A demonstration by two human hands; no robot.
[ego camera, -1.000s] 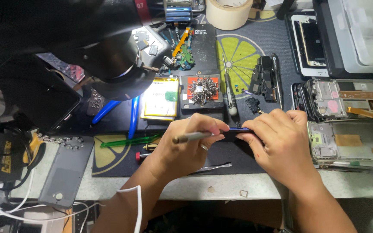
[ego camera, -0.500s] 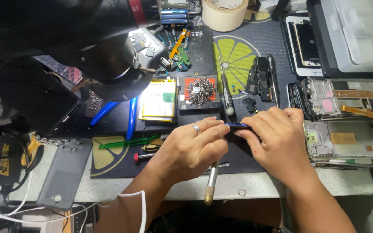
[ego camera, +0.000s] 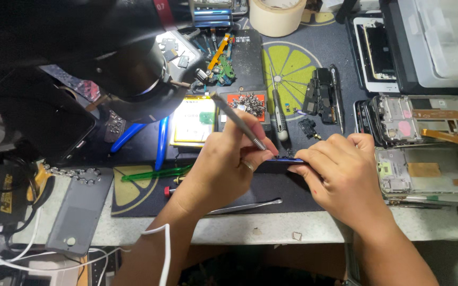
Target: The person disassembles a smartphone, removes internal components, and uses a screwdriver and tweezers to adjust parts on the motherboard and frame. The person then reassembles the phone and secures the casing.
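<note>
A thin blue phone part (ego camera: 284, 160) is being held edge-up near the front edge of the desk (ego camera: 271, 230), over the dark work mat (ego camera: 250, 188), and is being pinched from both sides. It is being gripped at its right end by the fingers of the right hand (ego camera: 340, 175), which is being kept curled around it. The left hand (ego camera: 229, 167) is being closed around a slim grey metal tool (ego camera: 238, 121), held like a pen; its tip is being pressed to the top edge of the blue part, while its other end is being pointed up and away toward the back left. A ring (ego camera: 247, 166) is being worn on one finger of that hand.

Metal tweezers (ego camera: 246, 206) are lying on the mat just in front of the left hand, close to the desk's front edge. A green plastic pry tool (ego camera: 155, 172) is lying to the left of the hand, and a yellow battery (ego camera: 193, 121) is lying behind it beside a small red tray of screws (ego camera: 249, 102). A screwdriver (ego camera: 278, 114) is lying on the lemon-patterned mat (ego camera: 292, 66) toward the back. Two opened phone frames (ego camera: 425, 143) are resting at the right edge, and a grey phone back cover (ego camera: 78, 212) is lying at the front left corner. A roll of tape (ego camera: 276, 15) is standing at the back edge.
</note>
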